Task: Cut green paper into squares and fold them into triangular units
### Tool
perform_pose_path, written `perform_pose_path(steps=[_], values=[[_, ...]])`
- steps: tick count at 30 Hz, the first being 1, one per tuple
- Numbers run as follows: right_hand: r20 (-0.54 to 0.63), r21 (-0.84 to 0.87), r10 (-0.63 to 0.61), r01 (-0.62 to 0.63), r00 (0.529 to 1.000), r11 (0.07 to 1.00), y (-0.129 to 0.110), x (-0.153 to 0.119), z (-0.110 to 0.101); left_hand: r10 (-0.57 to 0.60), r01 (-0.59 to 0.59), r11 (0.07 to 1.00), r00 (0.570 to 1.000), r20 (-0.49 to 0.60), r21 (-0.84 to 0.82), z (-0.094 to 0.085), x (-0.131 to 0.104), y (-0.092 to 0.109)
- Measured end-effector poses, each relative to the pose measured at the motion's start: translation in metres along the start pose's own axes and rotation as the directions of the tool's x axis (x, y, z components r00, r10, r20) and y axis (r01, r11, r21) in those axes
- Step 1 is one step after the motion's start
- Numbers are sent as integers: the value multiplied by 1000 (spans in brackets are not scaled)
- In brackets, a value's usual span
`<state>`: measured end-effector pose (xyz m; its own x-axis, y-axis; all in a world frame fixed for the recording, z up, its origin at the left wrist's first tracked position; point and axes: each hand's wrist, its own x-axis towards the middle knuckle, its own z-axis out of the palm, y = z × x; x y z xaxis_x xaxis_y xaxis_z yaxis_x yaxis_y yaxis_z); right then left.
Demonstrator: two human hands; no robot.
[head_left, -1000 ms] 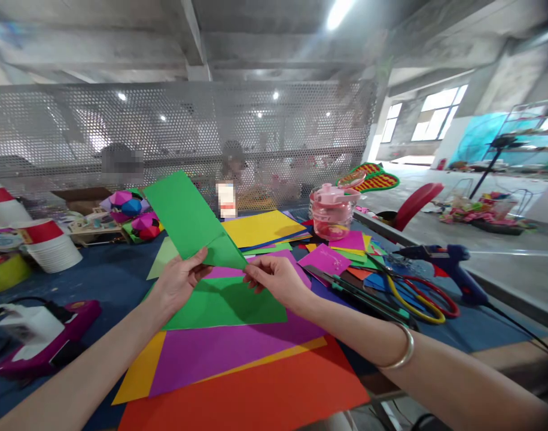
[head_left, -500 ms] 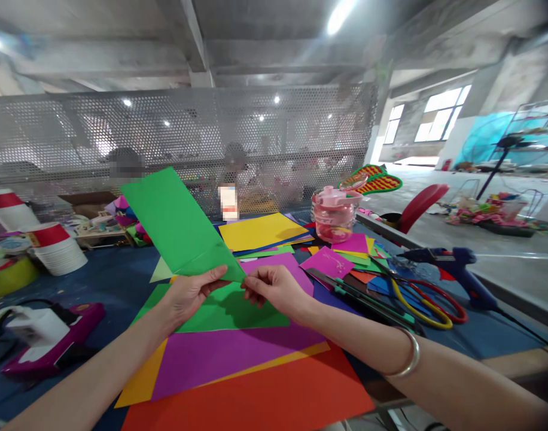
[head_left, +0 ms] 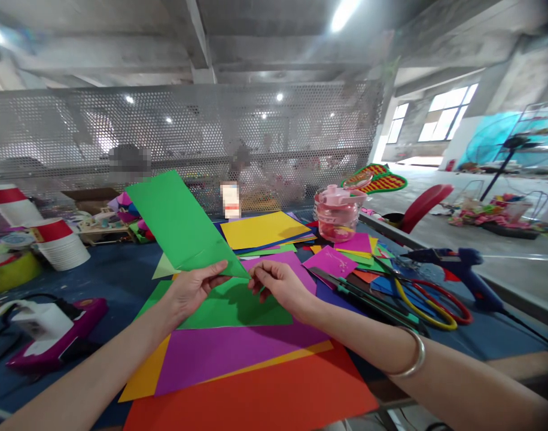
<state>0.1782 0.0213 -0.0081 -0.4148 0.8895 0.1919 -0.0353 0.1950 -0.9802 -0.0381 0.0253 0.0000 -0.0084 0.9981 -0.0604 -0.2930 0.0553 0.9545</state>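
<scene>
A sheet of green paper [head_left: 177, 218], creased across near its lower end, is held tilted up above the table. My left hand [head_left: 195, 291] grips its lower edge, thumb on top and fingers underneath. At the sheet's right corner my right hand [head_left: 278, 286] pinches the paper between thumb and fingers. Below both hands lies another green sheet [head_left: 238, 314], partly in their shadow. It rests on a purple sheet [head_left: 220, 353], with an orange-yellow sheet [head_left: 143, 374] and a red sheet [head_left: 256, 395] showing beneath.
Right of my hands lie a dark cutter [head_left: 350, 293], scissors [head_left: 429, 299] with red and yellow handles, and a blue glue gun [head_left: 462, 269]. A pink jar [head_left: 337, 212] stands behind. On the left are stacked paper cups [head_left: 61, 245] and a purple power strip [head_left: 85, 323]. A perforated screen [head_left: 188, 131] closes the back.
Both hands keep hold of the green sheet. The whole view has shifted slightly, and the sheet's pose is nearly the same.
</scene>
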Motion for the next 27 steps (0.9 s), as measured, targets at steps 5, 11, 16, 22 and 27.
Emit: perform_pose_path(steps=[5, 11, 16, 22, 27], values=[[-20, -69, -71, 70, 997, 995, -4, -1, -1, -12, 11, 1000, 1000, 23, 22, 6, -6, -5], [-66, -190, -169, 154, 983, 970, -3, -1, -3, -22, 8, 993, 993, 116, 114, 18, -20, -13], [-47, -249, -205, 188, 978, 950, -6, 4, -14, -184, 62, 938, 923, 339, 340, 27, -42, -6], [0, -294, -167, 159, 986, 942, -10, 8, -26, -223, -207, 814, 752, 620, 543, 31, -70, 33], [28, -318, -115, 118, 993, 941, -10, -1, -22, 351, -431, 410, 888, 297, 804, 21, -55, 37]])
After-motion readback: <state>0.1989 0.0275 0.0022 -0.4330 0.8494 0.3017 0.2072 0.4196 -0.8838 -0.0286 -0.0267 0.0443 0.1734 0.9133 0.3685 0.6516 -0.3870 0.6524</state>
